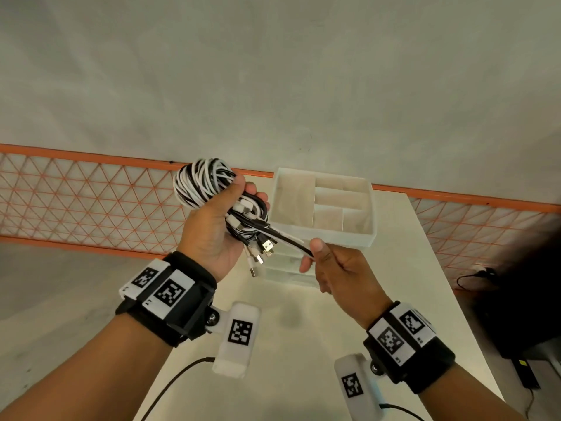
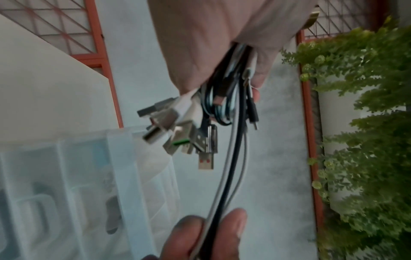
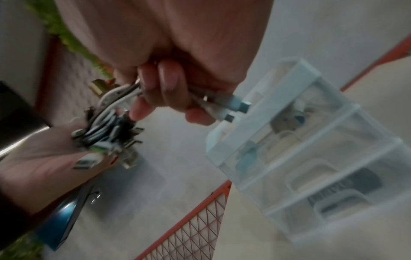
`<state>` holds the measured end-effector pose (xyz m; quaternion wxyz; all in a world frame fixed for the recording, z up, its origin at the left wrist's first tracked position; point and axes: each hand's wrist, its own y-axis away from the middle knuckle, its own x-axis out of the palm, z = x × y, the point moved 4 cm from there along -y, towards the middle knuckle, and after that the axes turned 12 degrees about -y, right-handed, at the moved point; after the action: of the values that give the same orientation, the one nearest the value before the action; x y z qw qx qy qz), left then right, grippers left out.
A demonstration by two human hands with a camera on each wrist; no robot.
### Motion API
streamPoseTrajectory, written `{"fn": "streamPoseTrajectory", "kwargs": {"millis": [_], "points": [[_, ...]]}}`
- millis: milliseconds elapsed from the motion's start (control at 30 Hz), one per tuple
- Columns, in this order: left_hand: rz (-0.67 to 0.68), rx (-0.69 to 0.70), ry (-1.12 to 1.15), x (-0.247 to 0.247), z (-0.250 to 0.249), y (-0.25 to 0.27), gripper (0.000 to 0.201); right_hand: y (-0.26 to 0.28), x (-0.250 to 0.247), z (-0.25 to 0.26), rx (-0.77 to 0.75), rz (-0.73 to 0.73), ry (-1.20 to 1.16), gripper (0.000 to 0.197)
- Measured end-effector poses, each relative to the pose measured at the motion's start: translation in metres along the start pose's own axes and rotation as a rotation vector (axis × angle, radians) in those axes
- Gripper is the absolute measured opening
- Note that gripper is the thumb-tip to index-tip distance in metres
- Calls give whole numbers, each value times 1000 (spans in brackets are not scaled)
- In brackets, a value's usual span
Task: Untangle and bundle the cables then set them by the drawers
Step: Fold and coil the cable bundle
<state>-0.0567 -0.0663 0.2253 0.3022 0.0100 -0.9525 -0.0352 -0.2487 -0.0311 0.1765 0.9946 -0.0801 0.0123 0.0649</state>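
cables (image 1: pixel 206 189) in left hand (image 1: pixel 212 229)

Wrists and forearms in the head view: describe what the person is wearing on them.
Both forearms are bare, with no sleeves. The left wrist and right wrist each carry a wide black strap with white plates printed with black square-pattern markers. A white camera block with its own marker hangs under each strap, trailing a thin black cable.

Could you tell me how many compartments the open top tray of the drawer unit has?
4: one long at its left, three stacked on the right, far, middle, near.
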Motion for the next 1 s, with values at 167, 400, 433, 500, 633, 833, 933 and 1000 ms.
{"fn": "streamPoseTrajectory", "kwargs": {"millis": [167, 400, 433, 500, 633, 833, 933, 1000], "points": [[220, -76, -166, 2, -2, 7, 4, -6, -13, 4, 114, -19, -78, 36], [332, -41, -1001, 16, 23, 20, 14, -34, -12, 24, 88, -93, 62, 18], [298, -37, -1032, 17, 27, 20, 13, -35, -9, 29, 61, -108, 114, 17], [239, -40, -1042, 17, 30, 17, 8, -37, -2, 34, 23, -133, 224, 14], [200, -35, -1040, 24, 32, 19, 14, -33, 8, 38, -1, -182, 278, 13], [-10, 50, -849, 17, 29, 15, 13, -22, 16, 44, -40, -69, 132, 29], [-82, 54, -785, 10, 27, 15, 7, -20, 5, 44, -2, -133, 118, 21], [-111, 54, -749, 9, 26, 14, 7, -19, 2, 45, 42, -136, 76, 23]]}}
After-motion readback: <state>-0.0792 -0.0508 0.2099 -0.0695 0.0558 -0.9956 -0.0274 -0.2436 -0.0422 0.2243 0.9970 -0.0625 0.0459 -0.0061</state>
